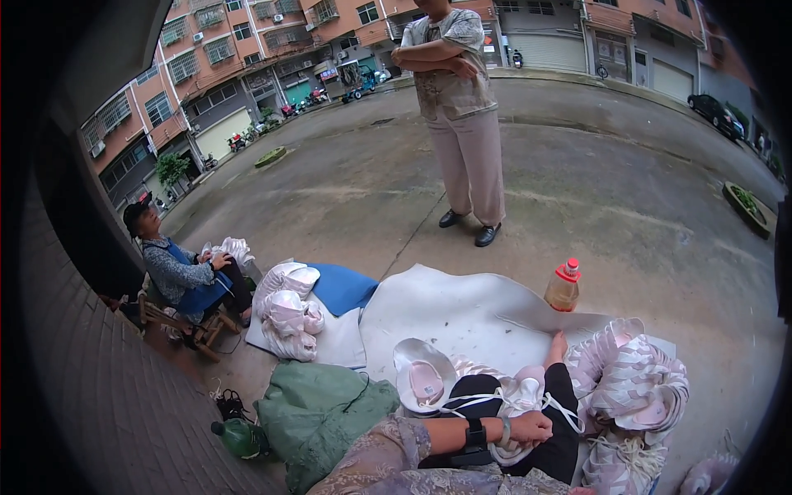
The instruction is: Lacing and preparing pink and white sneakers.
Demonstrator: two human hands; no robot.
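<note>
My left hand [532,426] is closed in a fist over my black-clad lap. A strap and a bracelet circle that wrist. Whatever its fingers may hold is hidden. Beside it lies a shiny white-and-pink fabric piece [523,394] with white ribbons [470,401] running across my legs. Left of my lap stands a cupped white piece with a pink inside [426,381]. Similar pieces are nested in a tall pile [639,384] to my right, and a bundle with loose cords [624,462] sits below it. My right hand does not show; a patterned sleeve reaches the lower edge.
A pale sheet [450,305] spreads ahead, with a red-capped bottle [563,286] behind its right part. At left are a green sack [322,412], a green bottle [241,439] and another pile [287,313]. One person [186,272] sits far left; another [462,107] stands ahead, arms crossed.
</note>
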